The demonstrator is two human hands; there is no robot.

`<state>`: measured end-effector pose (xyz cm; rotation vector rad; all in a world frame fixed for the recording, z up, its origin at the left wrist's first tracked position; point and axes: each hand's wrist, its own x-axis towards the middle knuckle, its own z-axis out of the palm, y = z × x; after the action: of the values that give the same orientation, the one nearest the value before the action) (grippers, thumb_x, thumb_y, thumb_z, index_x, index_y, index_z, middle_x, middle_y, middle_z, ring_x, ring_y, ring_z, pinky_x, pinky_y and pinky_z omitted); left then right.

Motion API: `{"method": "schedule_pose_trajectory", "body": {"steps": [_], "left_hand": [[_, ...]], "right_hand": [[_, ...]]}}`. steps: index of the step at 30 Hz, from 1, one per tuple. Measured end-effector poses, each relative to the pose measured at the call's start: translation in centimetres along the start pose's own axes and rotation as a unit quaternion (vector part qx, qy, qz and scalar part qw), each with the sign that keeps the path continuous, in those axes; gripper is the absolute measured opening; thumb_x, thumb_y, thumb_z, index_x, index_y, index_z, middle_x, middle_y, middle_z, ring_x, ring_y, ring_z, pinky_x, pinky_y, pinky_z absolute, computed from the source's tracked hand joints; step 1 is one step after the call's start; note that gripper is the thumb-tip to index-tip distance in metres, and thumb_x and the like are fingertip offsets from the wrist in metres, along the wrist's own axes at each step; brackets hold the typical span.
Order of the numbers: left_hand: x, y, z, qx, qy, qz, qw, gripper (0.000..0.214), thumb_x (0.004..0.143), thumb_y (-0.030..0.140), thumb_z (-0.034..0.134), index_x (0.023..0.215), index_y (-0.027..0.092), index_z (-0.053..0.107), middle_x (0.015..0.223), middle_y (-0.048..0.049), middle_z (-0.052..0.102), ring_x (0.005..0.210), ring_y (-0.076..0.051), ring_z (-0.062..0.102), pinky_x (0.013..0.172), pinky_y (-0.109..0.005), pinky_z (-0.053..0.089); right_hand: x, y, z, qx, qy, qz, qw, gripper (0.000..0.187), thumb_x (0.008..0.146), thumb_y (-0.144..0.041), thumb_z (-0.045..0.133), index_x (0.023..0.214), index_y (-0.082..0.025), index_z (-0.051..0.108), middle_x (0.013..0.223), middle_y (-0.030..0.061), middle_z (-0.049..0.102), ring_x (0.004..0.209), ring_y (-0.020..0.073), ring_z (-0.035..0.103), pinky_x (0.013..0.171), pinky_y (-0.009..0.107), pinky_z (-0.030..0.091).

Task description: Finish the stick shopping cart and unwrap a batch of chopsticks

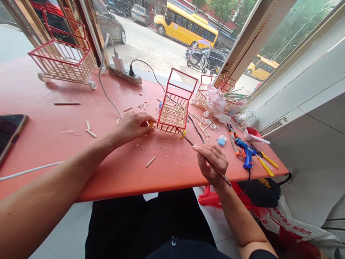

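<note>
Yellow bus [186,27] outside, beyond a black car [217,56] and scooter [197,63]

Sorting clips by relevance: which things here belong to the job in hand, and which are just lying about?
Part of the job:
thin brush, in the right hand
slatted cart, left hand at its corner
red-stained cup, probably

Apparently just lying about:
phone
glue gun, untouched
nearest loose stick
blue cap

The small cart [173,114] looks like part-painted wood, the tabletop [132,176] smooth, the glue gun [248,154] plastic.
</note>
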<state>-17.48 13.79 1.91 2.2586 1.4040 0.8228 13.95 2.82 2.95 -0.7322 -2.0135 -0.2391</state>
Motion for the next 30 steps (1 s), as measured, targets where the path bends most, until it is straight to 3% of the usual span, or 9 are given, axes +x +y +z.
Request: {"method": "schedule_pose_trajectory", "body": {"steps": [30], "left_hand": [[0.02,-0.37,-0.11,0.017,0.007,0.019,1.000,0.037,0.085,0.046,0.061,0.101,0.022,0.083,0.091,-0.0077,0.081,0.080,-0.025,0.074,0.081,-0.034,0.055]], "right_hand": [[-0.24,-0.06,-0.52,-0.047,0.037,-0.002,0.998,0.036,0.096,-0.003,0.062,0.118,-0.027,0.077,0.096,0.0038,0.086,0.089,0.0214,0.083,0.079,0.037,0.066]]}}
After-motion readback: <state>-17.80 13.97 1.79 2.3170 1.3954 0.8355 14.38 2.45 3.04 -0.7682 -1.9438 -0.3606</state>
